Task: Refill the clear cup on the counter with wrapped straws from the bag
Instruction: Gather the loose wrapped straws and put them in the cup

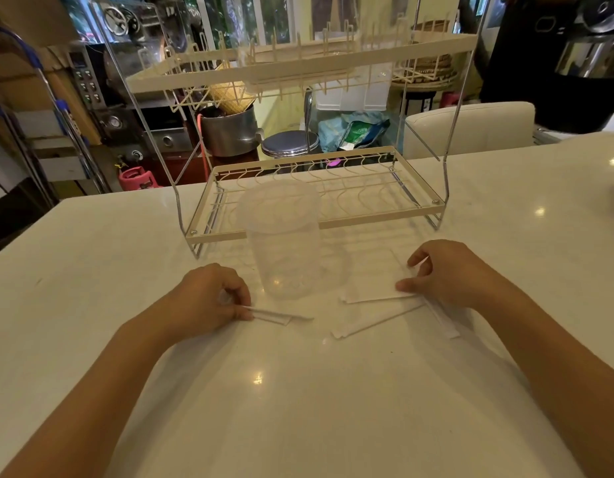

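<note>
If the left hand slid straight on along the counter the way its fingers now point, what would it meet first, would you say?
The left hand points rightward along the wrapped straw it pinches. Beyond that, probably the loose wrapped straws near the right hand; the clear cup seems just behind that line, though depth is unclear.

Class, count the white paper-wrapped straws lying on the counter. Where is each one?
4: one pinched by the left hand, three fanned under the right hand right of the clear plastic cup. More may be hidden beneath that hand.

Cup [284, 243] stands before rack [312, 215]; wrapped straws [374, 324] lie right of it on counter [298, 408]
</note>
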